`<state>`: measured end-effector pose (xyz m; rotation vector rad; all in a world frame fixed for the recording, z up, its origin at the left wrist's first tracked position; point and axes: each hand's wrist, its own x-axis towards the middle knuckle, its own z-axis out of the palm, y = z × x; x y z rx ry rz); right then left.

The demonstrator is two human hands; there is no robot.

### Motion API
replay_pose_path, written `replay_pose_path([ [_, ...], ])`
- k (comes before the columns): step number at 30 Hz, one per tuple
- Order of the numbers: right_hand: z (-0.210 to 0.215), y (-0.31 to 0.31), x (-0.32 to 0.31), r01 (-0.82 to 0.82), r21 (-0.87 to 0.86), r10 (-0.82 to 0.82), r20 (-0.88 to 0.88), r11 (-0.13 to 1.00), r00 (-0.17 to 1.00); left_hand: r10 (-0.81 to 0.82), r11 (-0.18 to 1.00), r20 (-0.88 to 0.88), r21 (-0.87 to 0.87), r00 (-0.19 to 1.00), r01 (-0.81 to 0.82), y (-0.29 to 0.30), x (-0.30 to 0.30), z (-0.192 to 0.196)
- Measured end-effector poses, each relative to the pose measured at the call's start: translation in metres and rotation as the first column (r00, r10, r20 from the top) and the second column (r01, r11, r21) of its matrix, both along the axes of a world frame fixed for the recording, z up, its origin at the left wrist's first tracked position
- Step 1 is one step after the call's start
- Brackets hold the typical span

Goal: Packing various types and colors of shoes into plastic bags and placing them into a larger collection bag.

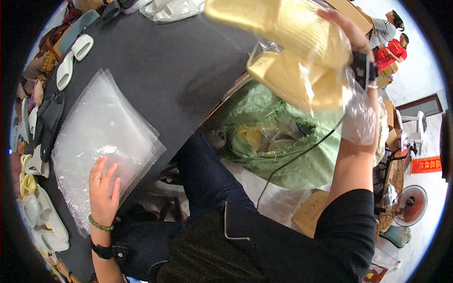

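Note:
My left hand [104,188] lies with fingers spread on a stack of clear plastic bags [101,122] on the dark table. On the right, my raised right hand [347,30] grips a pair of yellow slippers [302,78] in a clear plastic bag [361,118]. The slippers have ribbed footbeds and are held over the table's right edge. Loose plastic from their bag hangs down over my right wrist. Below them stands an open green woven sack [292,165], with yellow slippers [255,137] and clear plastic inside.
White slides [66,70] lie at the table's far left, above black slippers [49,118] and several pale ones. A white plastic bag [172,10] is at the far edge. A thin black cable crosses the sack. Two people, cardboard boxes and a fan [410,205] are off to the right.

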<state>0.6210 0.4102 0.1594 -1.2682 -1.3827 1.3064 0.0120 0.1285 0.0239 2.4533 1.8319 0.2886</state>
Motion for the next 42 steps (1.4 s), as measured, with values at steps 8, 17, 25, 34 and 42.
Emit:
replay_pose_path([
  [8,0.038,-0.049,-0.02,-0.283,0.71,-0.139,0.473,0.645,0.87,0.021,1.0,0.002,-0.015,1.0,-0.021,-0.001,-0.002,-0.013],
  [17,-0.09,0.034,-0.095,-0.092,0.328,-0.013,0.302,0.94,0.953,0.046,0.999,0.001,-0.009,0.999,-0.046,0.0,0.003,-0.015],
  [25,-0.309,-0.131,0.006,-0.186,-0.361,0.37,0.929,0.914,0.017,0.036,0.999,-0.004,0.002,0.999,-0.036,0.005,-0.004,-0.016],
  [34,-0.529,-0.17,-0.161,-0.35,-0.212,0.402,0.62,0.912,0.673,-0.036,0.981,0.061,0.195,0.997,0.023,0.002,-0.007,-0.052],
  [42,-0.574,-0.061,-0.397,-0.8,0.049,0.638,0.576,0.598,0.512,0.064,0.975,0.097,0.207,0.993,-0.083,-0.008,-0.005,-0.059],
])
